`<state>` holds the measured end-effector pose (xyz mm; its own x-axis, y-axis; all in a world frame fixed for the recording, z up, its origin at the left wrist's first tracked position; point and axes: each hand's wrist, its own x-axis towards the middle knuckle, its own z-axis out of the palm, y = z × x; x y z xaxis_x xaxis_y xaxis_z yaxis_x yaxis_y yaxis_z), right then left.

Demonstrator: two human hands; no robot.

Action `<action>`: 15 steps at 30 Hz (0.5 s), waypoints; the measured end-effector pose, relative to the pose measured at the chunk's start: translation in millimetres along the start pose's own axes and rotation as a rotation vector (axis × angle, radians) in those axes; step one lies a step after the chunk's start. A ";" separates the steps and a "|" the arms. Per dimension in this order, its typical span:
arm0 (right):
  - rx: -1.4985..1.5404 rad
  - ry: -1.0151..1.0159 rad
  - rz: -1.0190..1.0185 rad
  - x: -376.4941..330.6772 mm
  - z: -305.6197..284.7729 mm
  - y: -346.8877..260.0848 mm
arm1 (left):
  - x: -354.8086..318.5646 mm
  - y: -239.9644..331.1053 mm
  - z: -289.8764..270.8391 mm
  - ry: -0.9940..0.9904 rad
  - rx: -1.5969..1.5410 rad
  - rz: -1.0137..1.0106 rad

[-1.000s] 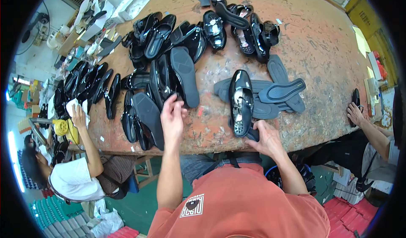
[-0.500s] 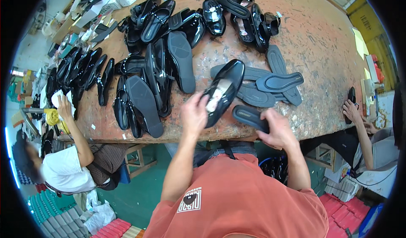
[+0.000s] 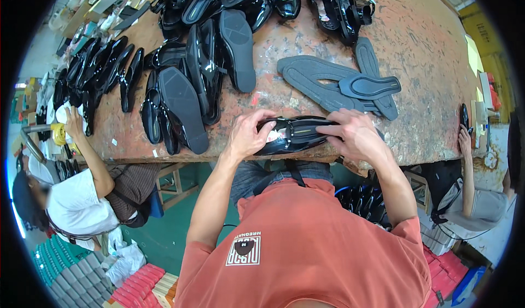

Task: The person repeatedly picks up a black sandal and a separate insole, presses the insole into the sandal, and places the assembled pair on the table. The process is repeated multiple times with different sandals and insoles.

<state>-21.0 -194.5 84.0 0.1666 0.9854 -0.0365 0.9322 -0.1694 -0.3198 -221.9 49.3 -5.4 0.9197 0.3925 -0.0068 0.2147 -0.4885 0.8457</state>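
Near the table's front edge a glossy black shoe [image 3: 284, 145] lies crosswise, its pale, printed inner lining partly showing at the left. My left hand [image 3: 250, 135] grips that left end, thumb over the rim. A black insole [image 3: 307, 130] with a small gold mark lies within the shoe opening. At the right part of the shoe, my right hand [image 3: 353, 135] has its bent fingers closed over the insole; the fingertips' exact hold is partly hidden. Just beyond the hands, several loose dark insoles [image 3: 311, 74] overlap on the table, one bluish-black insole [image 3: 369, 86] on top.
Glossy black shoes [image 3: 205, 62] crowd the worn table [image 3: 306, 42] at left and back; one sole-up shoe [image 3: 183, 108] lies closest. One co-worker [image 3: 82, 187] sits at left holding a white cloth, another [image 3: 470, 193] at right. A tub of black shoes [image 3: 363, 201] stands below the table edge.
The shoe has turned from upright-slanted to crosswise and come closer to me. The insole in my right hand has moved from beside the shoe into its opening. The view has shifted slightly.
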 end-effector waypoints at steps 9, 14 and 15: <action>0.201 0.070 -0.085 33.0 39.6 -10.9 | -64.1 -14.3 -13.7 0.387 -0.135 -0.411; 0.262 0.005 -0.166 56.8 52.9 -25.0 | -100.3 -18.8 11.9 0.357 -0.411 -0.426; 0.267 0.016 -0.182 59.8 56.0 -27.9 | -100.9 -20.2 12.9 0.366 -0.430 -0.432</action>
<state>-55.0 -129.8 37.7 0.0112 0.9982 0.0581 0.8303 0.0231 -0.5568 -314.9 9.5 -28.7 0.5957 0.7553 -0.2731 0.3169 0.0914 0.9440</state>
